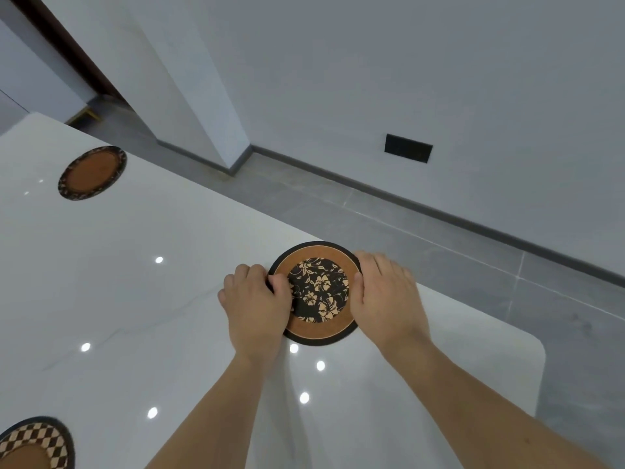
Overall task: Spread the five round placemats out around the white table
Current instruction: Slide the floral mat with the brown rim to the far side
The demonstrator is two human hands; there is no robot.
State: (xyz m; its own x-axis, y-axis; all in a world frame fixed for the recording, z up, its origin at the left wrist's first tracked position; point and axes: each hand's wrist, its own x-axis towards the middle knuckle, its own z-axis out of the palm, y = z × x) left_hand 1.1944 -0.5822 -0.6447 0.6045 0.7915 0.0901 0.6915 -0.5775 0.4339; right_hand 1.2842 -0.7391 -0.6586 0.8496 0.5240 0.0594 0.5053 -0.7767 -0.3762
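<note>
A round floral placemat (318, 292), brown with a black flowered centre and black rim, lies on the white table (152, 299) near its far edge. My left hand (257, 299) curls over the mat's left rim, fingers pinching it. My right hand (385, 296) lies on the mat's right rim, fingers spread over the edge. Whether other mats lie stacked under it, I cannot tell. A plain brown placemat (92, 172) with a dark patterned rim lies flat at the far left. A checkered placemat (33, 445) lies at the near left, cut off by the frame.
The table's rounded corner (537, 350) is at the right, and its far edge runs just behind the floral mat. Beyond it are grey floor tiles (422, 238), a white wall with a dark vent (408, 147), and a wall pillar (209, 130).
</note>
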